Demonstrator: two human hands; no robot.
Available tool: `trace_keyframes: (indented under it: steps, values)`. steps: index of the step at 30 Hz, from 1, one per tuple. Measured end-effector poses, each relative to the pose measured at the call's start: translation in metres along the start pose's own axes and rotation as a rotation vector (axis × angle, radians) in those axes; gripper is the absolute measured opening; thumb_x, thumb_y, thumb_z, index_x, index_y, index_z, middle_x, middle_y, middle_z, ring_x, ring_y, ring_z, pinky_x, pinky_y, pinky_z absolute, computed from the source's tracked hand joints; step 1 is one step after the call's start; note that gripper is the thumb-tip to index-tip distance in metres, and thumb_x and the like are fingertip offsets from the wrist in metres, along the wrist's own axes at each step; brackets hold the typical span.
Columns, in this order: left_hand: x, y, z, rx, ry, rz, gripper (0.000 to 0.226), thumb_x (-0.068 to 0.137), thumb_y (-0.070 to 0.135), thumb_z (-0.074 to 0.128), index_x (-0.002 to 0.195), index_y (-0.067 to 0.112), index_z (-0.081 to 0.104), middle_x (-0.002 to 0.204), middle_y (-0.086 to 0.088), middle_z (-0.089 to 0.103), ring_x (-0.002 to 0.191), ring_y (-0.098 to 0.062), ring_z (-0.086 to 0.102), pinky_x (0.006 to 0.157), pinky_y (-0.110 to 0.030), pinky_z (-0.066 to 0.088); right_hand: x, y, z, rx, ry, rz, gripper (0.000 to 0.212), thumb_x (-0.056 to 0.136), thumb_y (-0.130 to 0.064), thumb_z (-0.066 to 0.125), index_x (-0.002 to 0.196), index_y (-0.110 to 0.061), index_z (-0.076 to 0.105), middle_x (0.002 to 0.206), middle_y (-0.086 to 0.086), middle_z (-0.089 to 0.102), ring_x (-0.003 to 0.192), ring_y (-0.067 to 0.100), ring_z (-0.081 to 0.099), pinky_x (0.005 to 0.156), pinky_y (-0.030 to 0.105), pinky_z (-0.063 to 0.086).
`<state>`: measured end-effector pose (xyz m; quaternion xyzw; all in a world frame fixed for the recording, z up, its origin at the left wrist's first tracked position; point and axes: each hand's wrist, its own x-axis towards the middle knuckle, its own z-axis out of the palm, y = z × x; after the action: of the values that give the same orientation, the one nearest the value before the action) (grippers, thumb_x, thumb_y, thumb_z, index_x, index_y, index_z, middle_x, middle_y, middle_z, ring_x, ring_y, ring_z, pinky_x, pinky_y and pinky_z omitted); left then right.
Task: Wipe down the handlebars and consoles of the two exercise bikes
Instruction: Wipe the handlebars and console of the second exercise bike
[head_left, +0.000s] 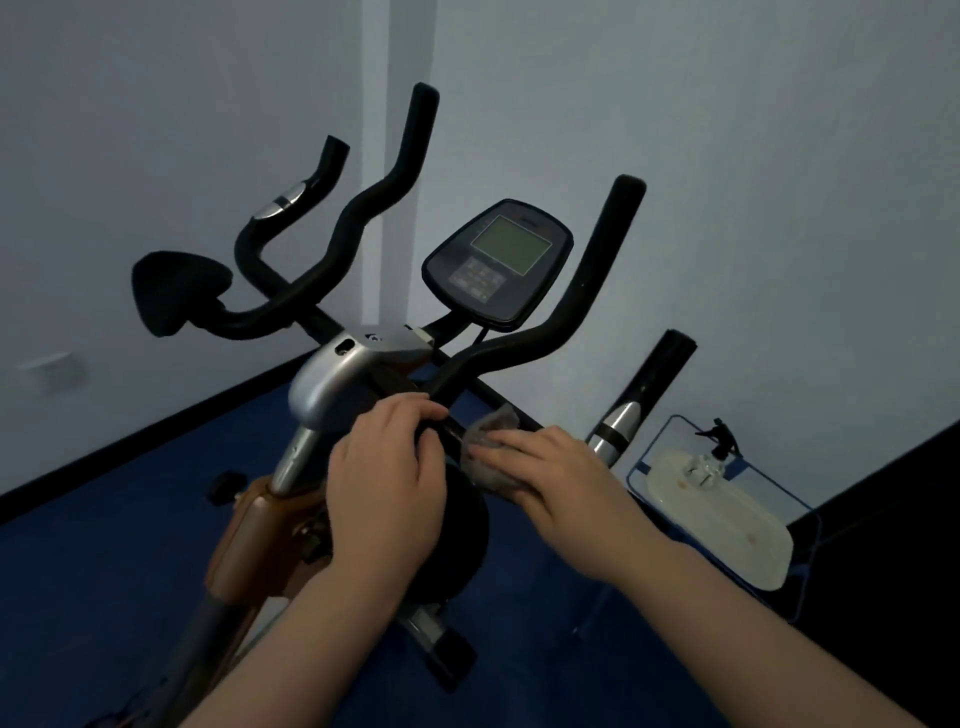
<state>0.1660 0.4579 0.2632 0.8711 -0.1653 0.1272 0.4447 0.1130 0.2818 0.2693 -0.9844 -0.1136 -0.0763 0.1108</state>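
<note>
A near exercise bike has black curved handlebars (587, 291) and a dark oval console (497, 262) with a grey screen. My left hand (387, 483) grips the lower handlebar bar near the silver stem clamp (332, 376). My right hand (553, 473) presses a small grey cloth (491, 447) against the bar just right of my left hand. A second set of black handlebars (363, 202) and the back of another console (176, 291) stand behind, to the left. A right-side grip (652, 384) with a silver band rises at the right.
The bike's orange frame (249, 530) drops below my left hand. A glass side table (727, 499) with a white tray and a small dark pump bottle stands at the right. Pale walls meet in a corner behind; the floor is blue.
</note>
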Motion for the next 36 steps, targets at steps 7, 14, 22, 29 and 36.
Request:
trace_keyframes:
  steps: [7,14,22,29,36]
  values:
    - [-0.020,0.020,0.023,0.108,0.085,0.068,0.015,0.090,0.022,0.054,0.097,0.034,0.060,0.095,0.020,0.061,0.087,0.007,0.045,0.092,-0.016,0.017,-0.033,0.075,-0.048,-0.292,0.187,-0.188,0.041,0.084,-0.003,0.060,0.119,-0.023,0.065,0.127,-0.004,0.062,0.119,0.024,0.053,0.093,0.046,0.045]
    - [-0.017,0.016,0.027,0.184,0.092,0.053,0.014,0.089,0.028,0.053,0.090,0.040,0.061,0.091,0.023,0.061,0.085,0.005,0.045,0.091,-0.023,0.020,-0.048,0.051,-0.010,-0.061,0.226,-0.157,0.035,0.088,-0.010,0.056,0.121,-0.019,0.064,0.131,-0.003,0.059,0.129,0.022,0.045,0.108,0.033,0.025]
    - [-0.019,0.012,0.026,0.173,0.078,0.077,0.018,0.089,0.025,0.055,0.088,0.041,0.061,0.094,0.021,0.063,0.090,0.002,0.049,0.090,-0.020,0.017,-0.031,0.121,-0.070,-0.350,0.182,-0.200,0.044,0.089,-0.003,0.060,0.128,-0.022,0.061,0.136,-0.003,0.057,0.129,0.022,0.049,0.102,0.043,0.041]
    - [-0.021,0.015,0.021,0.161,0.046,0.128,0.018,0.088,0.025,0.054,0.087,0.040,0.062,0.085,0.024,0.055,0.085,0.005,0.041,0.087,-0.017,0.014,-0.070,0.083,-0.025,-0.055,0.563,0.505,0.055,0.090,0.012,0.048,0.137,-0.016,0.052,0.148,0.003,0.044,0.133,0.028,0.041,0.104,0.038,0.039]
    - [-0.072,0.026,0.032,0.088,-0.141,0.460,0.019,0.081,0.026,0.054,0.095,0.027,0.065,0.103,0.012,0.066,0.108,-0.010,0.058,0.112,-0.043,0.026,-0.162,0.003,0.058,0.539,0.461,1.090,0.025,0.100,-0.031,0.043,0.117,-0.034,0.060,0.112,-0.010,0.064,0.083,-0.003,0.059,0.071,0.014,0.042]
